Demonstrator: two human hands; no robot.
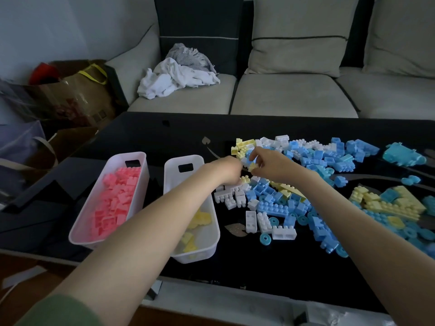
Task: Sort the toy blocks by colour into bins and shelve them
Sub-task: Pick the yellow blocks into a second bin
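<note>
Head view: right hand (270, 164) apparently pinches yellow block (251, 167); left hand (226, 170) unclear, forearm (164, 215) partly hiding bin (186, 159).

Blocks (273, 209): moulded plastic, smooth, faint sheen. Pink-filled bin (144, 175) and yellow-filled bin (170, 171): milky translucent plastic, smooth, satin finish. Table top (146, 137): black, highly glossy, reflective, glass-like. Sofa (294, 95): woven cloth, matt, slightly coarse. Heap of laundry (174, 76): soft crumpled cloth, one grey piece fringed. Bag (89, 100): brown paper with a glossy coating. Sleeve (58, 311): green matt cloth.
</note>
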